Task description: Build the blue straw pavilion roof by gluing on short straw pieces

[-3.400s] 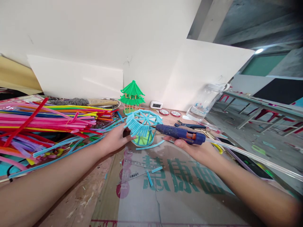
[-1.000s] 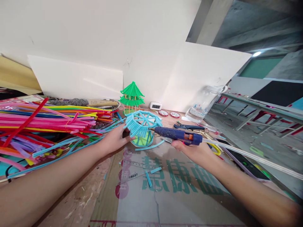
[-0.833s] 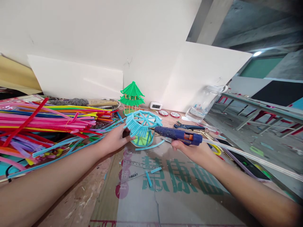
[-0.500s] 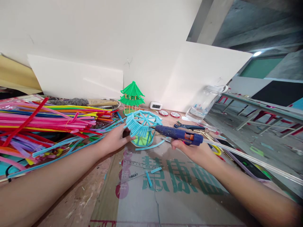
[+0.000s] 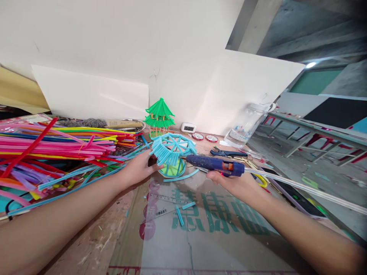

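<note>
My left hand (image 5: 140, 168) is closed on the left side of a small round model (image 5: 168, 154) made of light-blue pipe cleaners. The model has a spoked top, a fringe of short blue pieces along its front left, and a green base. Fingers of my right hand (image 5: 232, 184) wrap a dark-blue hot glue gun (image 5: 213, 162), a red light showing near its grip. The gun's nozzle points left, at the right end of the fringe; whether it touches cannot be made out. A thin metal tip (image 5: 201, 169) shows under the gun. A loose blue pipe cleaner (image 5: 182, 177) curves in front of the model.
Bundled pipe cleaners (image 5: 57, 147) fill the left. Behind stand a green tiered pavilion (image 5: 159, 114), a small clock (image 5: 188, 127) and a water bottle (image 5: 243, 126). Pliers (image 5: 228, 153) and a phone (image 5: 295, 194) lie right; a clear ruler (image 5: 169, 198) and blue scraps (image 5: 179, 216) lie in front.
The glue gun and my right hand have shifted slightly left and down along the fringe. My left hand stays on the model, which has hardly moved.
</note>
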The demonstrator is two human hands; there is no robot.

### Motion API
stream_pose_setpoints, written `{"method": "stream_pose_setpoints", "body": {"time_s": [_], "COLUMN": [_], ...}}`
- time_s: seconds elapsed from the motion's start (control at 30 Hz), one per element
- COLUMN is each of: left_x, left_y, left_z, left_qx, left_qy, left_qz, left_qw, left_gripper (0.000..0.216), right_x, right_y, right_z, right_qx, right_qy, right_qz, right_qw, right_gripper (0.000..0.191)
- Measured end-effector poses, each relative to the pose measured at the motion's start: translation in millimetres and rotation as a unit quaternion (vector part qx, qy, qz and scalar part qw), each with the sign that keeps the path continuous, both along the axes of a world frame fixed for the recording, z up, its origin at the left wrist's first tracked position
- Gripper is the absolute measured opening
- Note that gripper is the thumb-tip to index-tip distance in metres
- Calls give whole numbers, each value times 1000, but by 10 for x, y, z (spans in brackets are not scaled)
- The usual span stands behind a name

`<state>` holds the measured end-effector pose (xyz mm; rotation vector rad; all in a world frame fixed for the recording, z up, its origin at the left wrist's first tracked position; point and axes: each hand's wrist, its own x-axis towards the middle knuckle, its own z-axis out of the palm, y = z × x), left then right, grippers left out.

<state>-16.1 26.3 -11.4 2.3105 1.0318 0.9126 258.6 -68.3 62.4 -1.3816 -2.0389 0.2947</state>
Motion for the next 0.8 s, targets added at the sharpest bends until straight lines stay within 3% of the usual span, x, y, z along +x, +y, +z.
{"method": "stream_pose_setpoints", "body": {"time_s": [0.5, 0.8], "left_x": [6, 1], "left_y": [10, 3], "left_z": [-3, -3], "left_qx": [-7, 0], "left_qy": [1, -15], "left_qz": [0, -13], "left_qw": [1000, 1000], "left_gripper": [40, 39], "right_x": [-16, 25], "right_y": [-1, -31], "right_z": [-5, 67], "right_qx": [-10, 18], "right_qy": [5, 45], "right_qz": [3, 8], "right_qw": [1000, 999], "right_gripper": [35, 43]}}
